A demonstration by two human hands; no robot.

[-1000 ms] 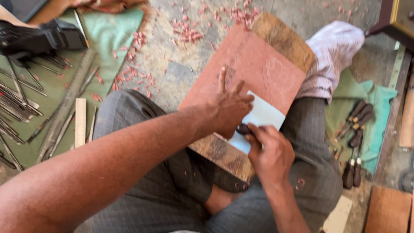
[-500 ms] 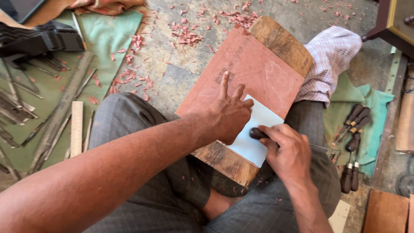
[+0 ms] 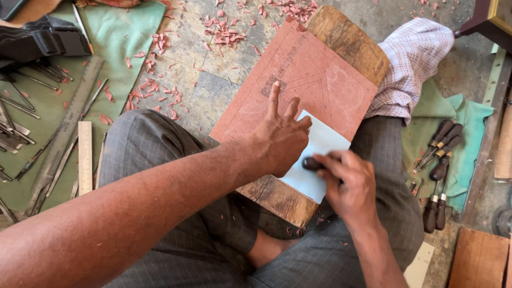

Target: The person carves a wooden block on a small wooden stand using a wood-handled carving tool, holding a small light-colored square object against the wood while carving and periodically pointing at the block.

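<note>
Here, a person is sitting cross-legged on a stone floor (image 3: pixel 213 90), which is lying scattered with reddish wood shavings (image 3: pixel 160 96). A thick wooden block (image 3: pixel 346 40) is resting across the lap, and a reddish board (image 3: pixel 314 80) with faint scribed lines is lying on top of it. A pale blue sheet (image 3: pixel 314 160) is lying on the board's near corner. The left hand (image 3: pixel 280 138) is pressing flat on the board beside the sheet, fingers spread, its grip holding nothing. The right hand (image 3: pixel 349 184) is closing its grip round a dark-handled tool (image 3: pixel 311 163), its end touching the sheet. Left of the legs, a steel ruler (image 3: pixel 66 130) and a wooden ruler (image 3: pixel 85 157) are lying on a green cloth (image 3: pixel 114 40). To the right, dark-handled chisels (image 3: pixel 440 160) are lying on a teal cloth (image 3: pixel 469 114).
</note>
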